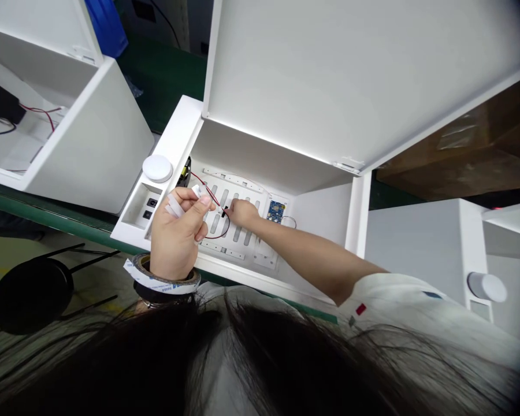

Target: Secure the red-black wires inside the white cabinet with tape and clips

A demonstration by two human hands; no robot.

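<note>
Left grip [177, 231] is closed, thumb against index finger, pinching a white strip [196, 190]; a second white piece [174, 205] pokes out between the fingers. Can't tell if the two are one length. Roll of tape [162, 284] with a printed white liner is hung around my left wrist. Right grip [242, 212] is curled shut at a small black piece [225, 212] on the wiring, fingertips on it; exact hold is partly hidden by my own fingers. Red wire [204, 186] runs from the upper left of the box to that black piece; dark wire [220, 237] loops below it, between my two grips. All of this sits in or over the white box [190, 124], lid [329, 75] up, slotted plate [235, 234] on its floor. Blue circuit board [276, 211] is inside too, just right of my right grip, thin lead beside it. Left end of the box: round white knob [157, 168], then a recess with a black socket [152, 203] and a black switch [147, 214]. Box is on the green surface [156, 86], second open box [91, 138] to the left, cardboard [455, 144] behind on the right.
</note>
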